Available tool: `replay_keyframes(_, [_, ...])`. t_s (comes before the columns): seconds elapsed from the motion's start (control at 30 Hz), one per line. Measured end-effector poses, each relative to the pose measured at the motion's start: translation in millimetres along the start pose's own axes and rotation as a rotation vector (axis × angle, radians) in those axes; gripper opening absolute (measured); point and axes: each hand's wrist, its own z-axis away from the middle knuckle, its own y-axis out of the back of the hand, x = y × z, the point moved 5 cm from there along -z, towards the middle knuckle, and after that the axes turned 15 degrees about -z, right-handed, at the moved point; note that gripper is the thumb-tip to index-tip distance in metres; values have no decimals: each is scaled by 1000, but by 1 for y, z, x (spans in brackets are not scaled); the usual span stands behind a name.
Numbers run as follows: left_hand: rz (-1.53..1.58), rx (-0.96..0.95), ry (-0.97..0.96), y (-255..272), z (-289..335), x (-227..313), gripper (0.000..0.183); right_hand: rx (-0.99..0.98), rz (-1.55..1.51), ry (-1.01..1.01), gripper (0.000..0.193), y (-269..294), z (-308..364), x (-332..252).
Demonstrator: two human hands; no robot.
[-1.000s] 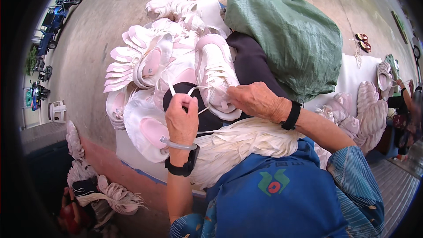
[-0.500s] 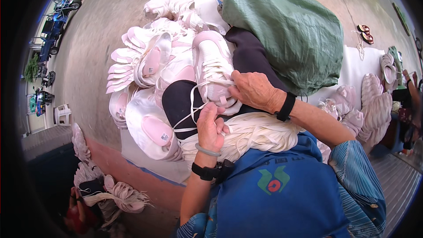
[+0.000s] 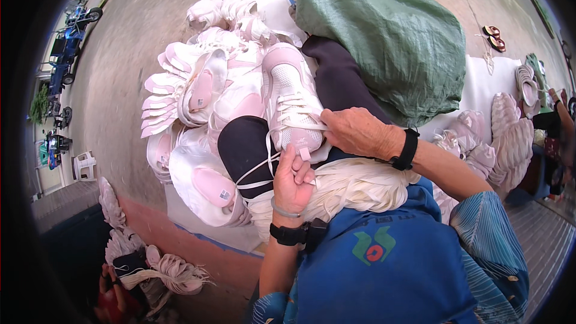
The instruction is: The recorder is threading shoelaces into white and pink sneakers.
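Observation:
A pink-and-white sneaker upper (image 3: 287, 78) lies in front of me, its toe pointing away. White lace (image 3: 294, 101) zigzags across its front. My right hand (image 3: 355, 135) pinches a lace at the upper's right edge, thumb against forefinger. At the near end, my left hand (image 3: 292, 183) has its fingers curled and the tips on the upper beside the pink tongue tab (image 3: 305, 153). A loose lace end (image 3: 255, 171) hangs left over a black rounded pad (image 3: 245, 147). Across my lap lies a thick bundle of cream laces (image 3: 360, 189).
Stacked pink-and-white uppers (image 3: 207, 174) crowd the left side. A green woven sack (image 3: 384, 42) bulges at the right, over dark cloth (image 3: 342, 75). More uppers (image 3: 504, 138) lie farther right, near another person's arm (image 3: 563, 123). Another person (image 3: 117, 297) sits at lower left.
My right hand has drawn slightly right and down with the lace. My left hand has shifted a little right and down, its fingertips now beside the tongue tab. The view has shifted slightly.

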Motion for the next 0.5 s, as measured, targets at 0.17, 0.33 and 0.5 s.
replay_keyframes(0.17, [-29, 51, 33, -8, -2, 0, 13, -26, 47, -35, 17, 0, 1, -1])
replay_keyframes(0.33, [-153, -16, -63, -19, -16, 4, 24, 53, 18, 24, 15, 4, -13, 11])
replay_keyframes(0.5, [-237, 10, -112, -29, -9, 5, 26, -1, -82, -49, 18, 5, -9, 17])
